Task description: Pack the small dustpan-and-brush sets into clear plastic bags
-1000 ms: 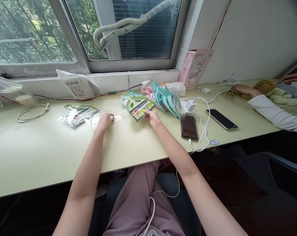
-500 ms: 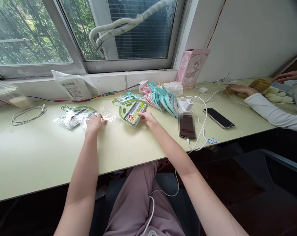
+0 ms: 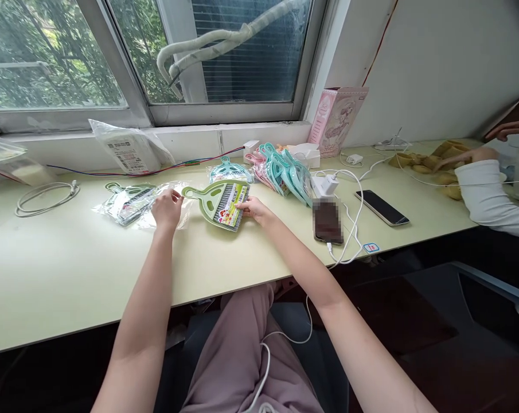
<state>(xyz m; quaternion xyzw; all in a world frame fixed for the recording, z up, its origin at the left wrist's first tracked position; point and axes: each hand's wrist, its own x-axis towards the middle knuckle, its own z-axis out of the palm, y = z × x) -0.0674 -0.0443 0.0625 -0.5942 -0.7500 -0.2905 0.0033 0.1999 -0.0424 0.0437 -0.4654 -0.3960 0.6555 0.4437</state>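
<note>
My right hand (image 3: 256, 209) grips the brush end of a small green dustpan (image 3: 207, 202), with a dark-bristled brush and a colourful label (image 3: 233, 205) on it. The dustpan's handle points left, its tip close to my left fingers. With fingertips pinched, my left hand (image 3: 167, 206) holds the edge of a clear plastic bag (image 3: 184, 215), partly hidden behind the hand. Left of that hand lies another green dustpan set (image 3: 128, 201) in clear wrapping. Behind the held set are a blue dustpan set (image 3: 229, 170) and a pile of teal dustpans (image 3: 287, 172) with pink ones (image 3: 259, 163).
A white charger (image 3: 327, 184), cables and two phones (image 3: 328, 221) (image 3: 382, 207) lie on the right. A pink box (image 3: 339, 120) stands by the wall. At far right, another person's sleeve (image 3: 491, 192) reaches over yellowish pieces (image 3: 451, 163). A coiled cable (image 3: 46, 198) lies left.
The dustpan in my right hand has moved left and slightly down, its handle nearing my left hand. My left hand has risen from the table, its fingers now pinched. The other person's arm shifted right.
</note>
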